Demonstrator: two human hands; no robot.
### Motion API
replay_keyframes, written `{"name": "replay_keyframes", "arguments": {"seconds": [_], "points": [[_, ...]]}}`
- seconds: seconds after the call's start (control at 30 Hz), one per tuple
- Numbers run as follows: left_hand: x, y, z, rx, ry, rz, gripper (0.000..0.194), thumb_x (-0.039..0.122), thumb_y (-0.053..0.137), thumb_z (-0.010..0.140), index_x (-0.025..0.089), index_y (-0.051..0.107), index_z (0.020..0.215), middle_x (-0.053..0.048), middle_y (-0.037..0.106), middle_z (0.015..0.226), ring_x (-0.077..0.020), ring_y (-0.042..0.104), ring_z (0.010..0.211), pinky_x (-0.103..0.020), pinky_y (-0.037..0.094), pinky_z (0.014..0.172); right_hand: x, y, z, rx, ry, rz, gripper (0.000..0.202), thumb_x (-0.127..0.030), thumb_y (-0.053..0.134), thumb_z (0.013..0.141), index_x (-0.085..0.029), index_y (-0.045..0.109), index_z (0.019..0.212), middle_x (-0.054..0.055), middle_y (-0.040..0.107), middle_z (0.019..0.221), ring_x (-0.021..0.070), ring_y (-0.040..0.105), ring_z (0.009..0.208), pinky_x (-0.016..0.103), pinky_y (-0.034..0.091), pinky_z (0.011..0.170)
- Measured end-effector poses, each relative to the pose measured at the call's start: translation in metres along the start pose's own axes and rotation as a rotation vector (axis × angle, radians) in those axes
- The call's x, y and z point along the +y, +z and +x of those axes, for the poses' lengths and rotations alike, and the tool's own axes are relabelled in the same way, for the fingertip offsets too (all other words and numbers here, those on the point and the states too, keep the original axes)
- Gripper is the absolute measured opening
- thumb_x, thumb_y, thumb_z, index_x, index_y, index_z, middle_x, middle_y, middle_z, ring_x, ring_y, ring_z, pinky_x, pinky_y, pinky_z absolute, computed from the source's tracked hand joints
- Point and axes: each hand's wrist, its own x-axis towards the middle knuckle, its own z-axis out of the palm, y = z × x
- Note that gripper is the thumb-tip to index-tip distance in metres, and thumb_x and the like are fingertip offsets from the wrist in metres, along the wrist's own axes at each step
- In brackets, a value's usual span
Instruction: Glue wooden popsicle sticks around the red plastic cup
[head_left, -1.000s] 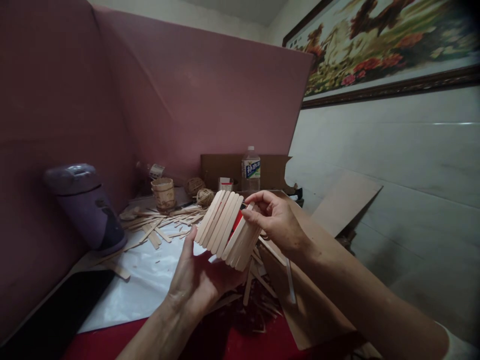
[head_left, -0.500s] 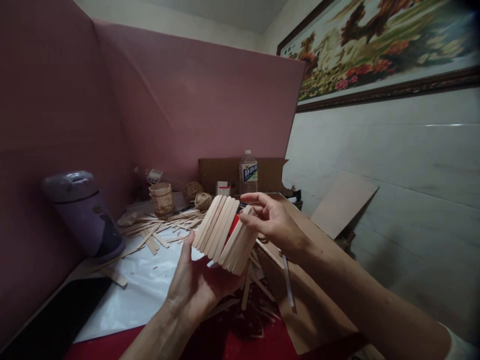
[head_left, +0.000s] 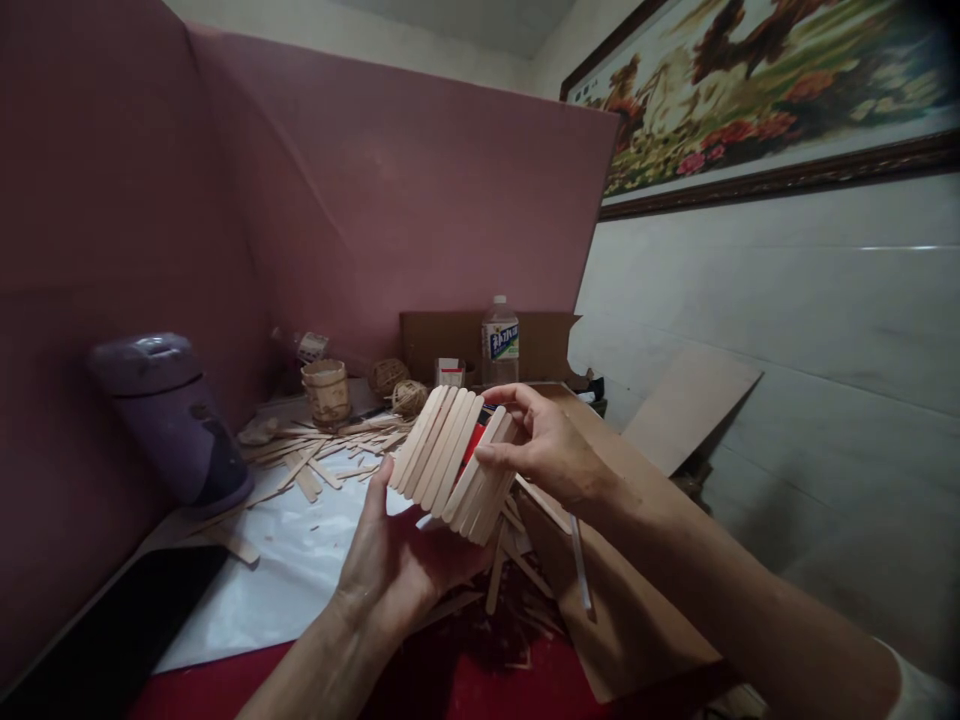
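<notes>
My left hand [head_left: 405, 565] is closed round the lower left side of a tilted object covered with popsicle sticks [head_left: 436, 450], its thumb against the left edge. The sticks stand side by side, and a gap between two of them shows a red surface [head_left: 472, 447] underneath. At the upper right, the thumb and fingers of my right hand [head_left: 547, 440] press on a popsicle stick [head_left: 484, 440] beside that gap. My right fingertips are partly hidden behind the stick.
Loose popsicle sticks [head_left: 304, 470] lie on a white sheet [head_left: 300, 550]. Behind stand a purple bottle [head_left: 176, 420], a stick-covered cup [head_left: 326, 392], twine balls [head_left: 410, 397] and a clear plastic bottle [head_left: 500, 345]. Cardboard [head_left: 630, 620] lies at right, a black slab [head_left: 127, 620] at left.
My right thumb and fingers have closed onto the stick beside the gap. The red gap looks a little wider. The camera view has shifted slightly.
</notes>
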Motion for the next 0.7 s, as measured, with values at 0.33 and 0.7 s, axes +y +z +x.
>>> {"name": "replay_keyframes", "arguments": {"seconds": [0.33,0.7], "points": [[0.001,0.0,-0.002,-0.051,-0.005,-0.002,0.067,0.053,0.057,0.08,0.015,0.041,0.133,-0.02,0.055,0.116,-0.0331,0.06,0.095,-0.049,0.05,0.079,-0.001,-0.004,-0.012,0.095,-0.616,-0.423,0.049,-0.028,0.071,0.077,-0.024,0.051,0.121,0.009,0.052,0.128,0.0258,0.046,0.122,0.047,0.036,0.104],[0.0,0.003,-0.003,-0.094,0.012,-0.041,0.052,0.047,0.056,0.083,0.017,0.049,0.125,-0.015,0.061,0.113,-0.0319,0.061,0.098,-0.056,0.044,0.088,-0.024,0.0,-0.007,-0.246,-0.77,-0.87,0.019,-0.01,0.064,0.076,-0.021,0.064,0.092,0.005,0.064,0.116,0.0249,0.046,0.119,0.045,0.033,0.102]]}}
